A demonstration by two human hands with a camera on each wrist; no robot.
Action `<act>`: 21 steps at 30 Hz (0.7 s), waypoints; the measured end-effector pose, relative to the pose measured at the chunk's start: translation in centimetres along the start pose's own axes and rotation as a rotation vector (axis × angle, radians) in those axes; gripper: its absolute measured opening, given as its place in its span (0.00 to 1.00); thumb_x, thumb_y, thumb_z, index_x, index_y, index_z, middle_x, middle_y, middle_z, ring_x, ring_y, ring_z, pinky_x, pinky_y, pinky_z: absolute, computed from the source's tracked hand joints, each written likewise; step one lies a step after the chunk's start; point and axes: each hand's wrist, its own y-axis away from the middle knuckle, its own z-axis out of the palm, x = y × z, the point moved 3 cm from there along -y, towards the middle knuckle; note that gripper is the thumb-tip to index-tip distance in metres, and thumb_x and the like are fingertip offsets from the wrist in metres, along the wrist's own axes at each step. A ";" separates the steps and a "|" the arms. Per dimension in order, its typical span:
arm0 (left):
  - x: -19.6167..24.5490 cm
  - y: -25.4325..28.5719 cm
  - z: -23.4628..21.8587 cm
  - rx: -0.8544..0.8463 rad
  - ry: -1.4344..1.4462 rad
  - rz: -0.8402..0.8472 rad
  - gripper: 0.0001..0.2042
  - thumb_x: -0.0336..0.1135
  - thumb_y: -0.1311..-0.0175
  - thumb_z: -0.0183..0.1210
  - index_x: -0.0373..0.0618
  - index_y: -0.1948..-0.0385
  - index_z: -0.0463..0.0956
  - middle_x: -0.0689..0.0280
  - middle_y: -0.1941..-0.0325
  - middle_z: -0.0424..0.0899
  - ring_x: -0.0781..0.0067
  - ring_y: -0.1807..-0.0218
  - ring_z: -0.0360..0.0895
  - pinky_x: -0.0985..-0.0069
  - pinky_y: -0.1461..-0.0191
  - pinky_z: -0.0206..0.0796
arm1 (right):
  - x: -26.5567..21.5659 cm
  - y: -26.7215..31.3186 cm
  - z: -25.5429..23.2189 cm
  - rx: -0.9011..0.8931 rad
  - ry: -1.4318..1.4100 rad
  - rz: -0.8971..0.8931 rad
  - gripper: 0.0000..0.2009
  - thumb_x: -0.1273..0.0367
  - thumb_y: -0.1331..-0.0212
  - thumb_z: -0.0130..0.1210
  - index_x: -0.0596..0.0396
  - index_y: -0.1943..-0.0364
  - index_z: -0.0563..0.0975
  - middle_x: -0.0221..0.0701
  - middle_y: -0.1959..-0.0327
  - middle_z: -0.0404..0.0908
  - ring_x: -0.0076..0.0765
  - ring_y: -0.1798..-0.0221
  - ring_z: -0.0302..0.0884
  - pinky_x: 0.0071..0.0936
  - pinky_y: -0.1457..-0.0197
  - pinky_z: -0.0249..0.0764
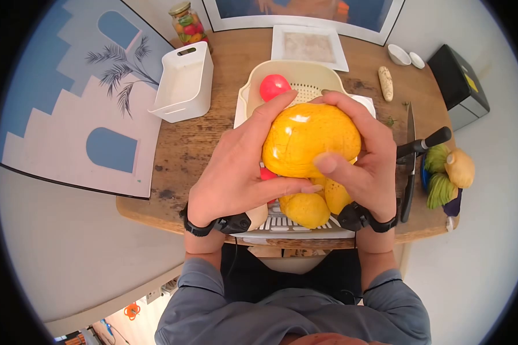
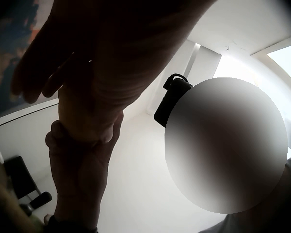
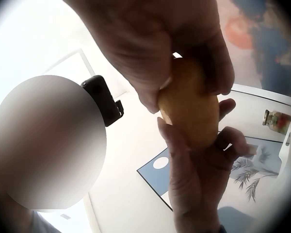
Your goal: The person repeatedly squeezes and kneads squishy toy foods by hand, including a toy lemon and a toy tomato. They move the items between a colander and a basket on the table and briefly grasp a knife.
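A large glossy yellow fruit-like object (image 1: 311, 138) is held up between both hands in the head view. The left hand (image 1: 233, 167) grips its left side, thumb and fingers around it. On the other side the right hand (image 1: 374, 167) curls round it, thumb across the near face. Below lie smaller yellow pieces (image 1: 305, 210) on a slotted rack (image 1: 276, 224). A cream colander (image 1: 253, 77) behind holds a pink-red ball (image 1: 275, 87). In the right wrist view the yellow object (image 3: 191, 107) shows between both hands; the left wrist view is dark.
At the left stand a white bin (image 1: 184, 86) and a jar (image 1: 187, 24). A knife (image 1: 409, 190), a black-handled tool (image 1: 434, 138), a pale root-like piece (image 1: 385, 84), green and tan items (image 1: 459, 168) and a dark box (image 1: 457, 80) are at the right. A white tray (image 1: 338, 52) lies behind.
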 end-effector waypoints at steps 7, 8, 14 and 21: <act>-0.3 -0.1 -0.2 -0.029 -0.237 -0.027 0.42 0.45 0.55 0.71 0.42 0.37 0.59 0.48 0.46 0.73 0.44 0.51 0.76 0.63 0.51 0.71 | 0.9 -0.4 -0.4 -0.098 0.117 0.033 0.28 0.66 0.49 0.66 0.62 0.44 0.71 0.43 0.53 0.80 0.37 0.54 0.80 0.28 0.51 0.74; -0.2 0.0 -0.2 -0.028 -0.236 -0.028 0.42 0.45 0.55 0.71 0.42 0.37 0.59 0.48 0.46 0.73 0.44 0.51 0.76 0.63 0.51 0.71 | 1.0 -0.4 -0.5 -0.094 0.163 0.021 0.27 0.66 0.48 0.65 0.62 0.44 0.71 0.43 0.54 0.80 0.37 0.56 0.81 0.28 0.53 0.75; -1.4 -0.1 -1.3 0.109 -0.182 -0.093 0.38 0.35 0.57 0.72 0.39 0.40 0.63 0.54 0.48 0.78 0.58 0.47 0.78 0.69 0.44 0.68 | 1.1 -0.3 -1.7 -0.047 0.210 0.275 0.23 0.65 0.47 0.63 0.59 0.47 0.75 0.40 0.60 0.83 0.37 0.70 0.80 0.28 0.66 0.74; -1.8 0.1 -2.2 0.406 -0.117 -0.111 0.32 0.39 0.50 0.70 0.37 0.46 0.64 0.53 0.56 0.80 0.55 0.55 0.81 0.68 0.54 0.72 | 4.9 1.6 -2.1 -0.631 0.752 0.189 0.14 0.64 0.51 0.63 0.58 0.62 0.81 0.43 0.67 0.81 0.49 0.65 0.78 0.38 0.60 0.74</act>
